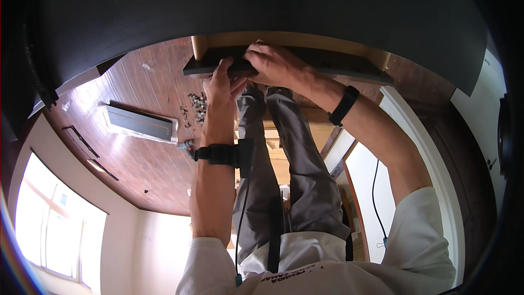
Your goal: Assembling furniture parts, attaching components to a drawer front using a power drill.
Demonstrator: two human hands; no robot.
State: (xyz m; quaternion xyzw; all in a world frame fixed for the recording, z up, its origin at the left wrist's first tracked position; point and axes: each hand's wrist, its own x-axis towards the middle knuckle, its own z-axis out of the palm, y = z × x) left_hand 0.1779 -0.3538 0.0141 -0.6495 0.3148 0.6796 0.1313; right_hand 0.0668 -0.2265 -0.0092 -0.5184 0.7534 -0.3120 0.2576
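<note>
A drawer with a dark front panel point(327, 67) and pale wooden sides point(200, 48) juts out beneath a large dark furniture top point(262, 3). My left hand point(219, 83) is at the front panel's left part, its thumb over the panel's edge and its other fingers bent on the near side. Just right of it, my right hand point(270, 63) reaches over the same panel with fingers curled and pressed together at its inner face. Whatever lies between those fingertips is hidden. Both hands are close together, and black straps circle both forearms.
On the wooden floor point(164, 76) to the left lie a dark grey panel point(139, 123) on white packing, a pile of small hardware point(197, 108), a power tool point(186, 145) and thin dark rails point(82, 141). A white-edged panel point(415, 147) stands at the right.
</note>
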